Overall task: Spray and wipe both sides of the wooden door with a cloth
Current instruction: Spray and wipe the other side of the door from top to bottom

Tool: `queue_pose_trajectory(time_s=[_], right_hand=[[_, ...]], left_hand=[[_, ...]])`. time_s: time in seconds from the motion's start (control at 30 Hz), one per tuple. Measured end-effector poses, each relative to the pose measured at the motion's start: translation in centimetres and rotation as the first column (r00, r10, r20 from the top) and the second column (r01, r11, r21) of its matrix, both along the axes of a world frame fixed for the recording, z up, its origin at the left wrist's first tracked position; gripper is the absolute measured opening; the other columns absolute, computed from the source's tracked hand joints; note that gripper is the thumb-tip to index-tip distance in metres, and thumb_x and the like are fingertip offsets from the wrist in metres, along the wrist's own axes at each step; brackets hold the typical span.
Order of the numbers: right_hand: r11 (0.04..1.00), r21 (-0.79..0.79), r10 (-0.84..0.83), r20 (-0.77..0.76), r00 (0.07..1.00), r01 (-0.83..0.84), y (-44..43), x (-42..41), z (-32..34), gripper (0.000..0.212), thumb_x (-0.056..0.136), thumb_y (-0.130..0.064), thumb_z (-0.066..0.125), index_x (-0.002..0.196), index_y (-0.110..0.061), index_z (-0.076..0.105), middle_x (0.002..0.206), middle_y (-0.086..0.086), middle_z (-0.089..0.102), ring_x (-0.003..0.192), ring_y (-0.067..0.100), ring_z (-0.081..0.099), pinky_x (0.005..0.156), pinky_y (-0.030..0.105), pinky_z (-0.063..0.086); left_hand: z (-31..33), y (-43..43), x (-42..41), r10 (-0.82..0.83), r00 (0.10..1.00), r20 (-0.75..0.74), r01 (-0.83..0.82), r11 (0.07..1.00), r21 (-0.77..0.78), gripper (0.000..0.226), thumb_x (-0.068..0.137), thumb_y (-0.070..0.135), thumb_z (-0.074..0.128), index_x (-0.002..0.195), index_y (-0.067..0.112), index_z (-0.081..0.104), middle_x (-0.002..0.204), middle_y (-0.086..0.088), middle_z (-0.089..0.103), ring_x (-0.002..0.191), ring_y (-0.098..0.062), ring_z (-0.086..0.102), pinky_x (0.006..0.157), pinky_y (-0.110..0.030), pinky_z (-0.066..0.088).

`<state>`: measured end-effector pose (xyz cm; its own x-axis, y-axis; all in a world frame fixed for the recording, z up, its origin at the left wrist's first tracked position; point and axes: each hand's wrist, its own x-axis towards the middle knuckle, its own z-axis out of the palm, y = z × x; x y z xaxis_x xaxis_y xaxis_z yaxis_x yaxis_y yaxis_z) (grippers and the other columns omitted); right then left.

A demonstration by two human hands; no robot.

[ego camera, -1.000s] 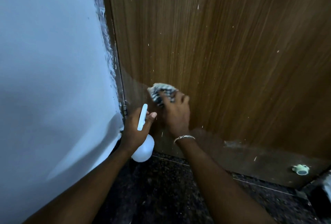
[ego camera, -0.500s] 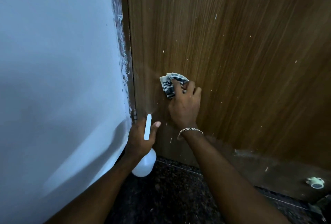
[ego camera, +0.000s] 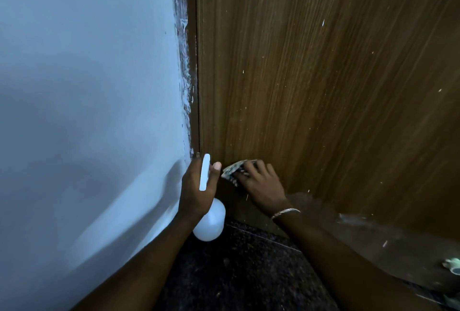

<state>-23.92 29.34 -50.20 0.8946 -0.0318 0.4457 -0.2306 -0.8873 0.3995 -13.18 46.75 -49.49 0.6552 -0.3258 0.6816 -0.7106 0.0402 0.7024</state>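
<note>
Wood grain, head view: the wooden door (ego camera: 311, 81) fills the right of the frame, brown veneer flecked with pale specks, its hinge edge meeting the white wall (ego camera: 82, 86) at a rough, plaster-smeared seam.
Cloth, head view: a checked cloth (ego camera: 232, 169) is pressed flat against the door low down, just beside the hinge edge and close to the dark speckled floor (ego camera: 244, 268).
Right hand, head view: the right hand (ego camera: 261, 183), a bracelet (ego camera: 285, 212) at the wrist, is spread over the cloth with fingers clamping it to the wood.
Left hand, head view: the left hand (ego camera: 199, 186) is clenched around the neck of a white spray bottle (ego camera: 209, 221), thumb up beside the trigger, nozzle towards the door, bottle body hanging below the fist.
Step in hand: wiping the lower corner of this face, as I judge it.
Doing it well: keep the palm flat so the whole cloth bears on the wood; follow the grain in overlapping passes; work right into the seam, where grime likely collects.
Watch for: the bottom strip looks dull and streaked, so it probably needs a fresh spray and a second pass.
Remaining: the other side of the door is not visible here and presumably still waits.
Small object, head view: a pale green thing (ego camera: 451, 264) lies at the right edge; too blurred to identify.
</note>
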Motion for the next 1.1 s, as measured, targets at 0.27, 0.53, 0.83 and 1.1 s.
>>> queue_pose_trajectory(time_s=[0.27, 0.53, 0.83, 1.1], right_hand=[[0.994, 0.097, -0.079, 0.419, 0.905, 0.042, 3.2, 10.1, 11.6, 0.058, 0.091, -0.034, 0.058, 0.147, -0.026, 0.048, 0.130, 0.019, 0.054, 0.108, 0.036, 0.050, 0.084, 0.044, 0.045], [0.993, -0.033, 0.106, -0.104, 0.989, -0.109, 0.3, 2.9, -6.1, 0.031, 0.096, -0.026, 0.048, 0.110, -0.019, 0.075, 0.117, 0.008, 0.065, 0.099, 0.028, 0.053, 0.081, 0.040, 0.041], [0.984, 0.045, -0.176, 0.068, 0.982, 0.173, -3.0, -6.2, -0.7, 0.050, 0.076, -0.024, 0.078, 0.125, -0.022, 0.068, 0.120, 0.017, 0.054, 0.103, 0.038, 0.049, 0.085, 0.046, 0.036], [0.975, 0.158, -0.179, 0.141, 0.974, 0.157, -1.3, -3.8, -0.5, 0.046, 0.082, -0.027, 0.072, 0.128, -0.024, 0.064, 0.118, 0.017, 0.053, 0.098, 0.036, 0.049, 0.083, 0.048, 0.037]], left_hand=[[-0.7, 0.7, 0.4, 0.025, 0.997, -0.075, -0.025, 1.000, -0.008, 0.032, 0.107, 0.040, 0.051, 0.087, 0.016, 0.053, 0.073, 0.008, 0.048, 0.070, -0.015, 0.053, 0.067, -0.023, 0.044], [-2.2, 2.3, 0.6, 0.002, 0.995, -0.101, 0.002, 0.999, 0.046, 0.043, 0.108, 0.050, 0.044, 0.100, 0.012, 0.061, 0.086, -0.002, 0.061, 0.084, -0.014, 0.061, 0.076, -0.029, 0.052], [-8.2, 2.9, -2.4, -0.099, 0.995, -0.022, 0.101, 0.954, 0.284, 0.042, 0.106, 0.047, 0.058, 0.120, 0.008, 0.067, 0.108, -0.005, 0.070, 0.104, -0.021, 0.069, 0.092, -0.039, 0.057], [-11.3, 4.5, -4.5, -0.053, 0.985, -0.164, 0.112, 0.918, 0.380, 0.058, 0.102, 0.060, 0.051, 0.077, 0.010, 0.067, 0.068, -0.003, 0.067, 0.064, -0.019, 0.066, 0.062, -0.048, 0.054]])
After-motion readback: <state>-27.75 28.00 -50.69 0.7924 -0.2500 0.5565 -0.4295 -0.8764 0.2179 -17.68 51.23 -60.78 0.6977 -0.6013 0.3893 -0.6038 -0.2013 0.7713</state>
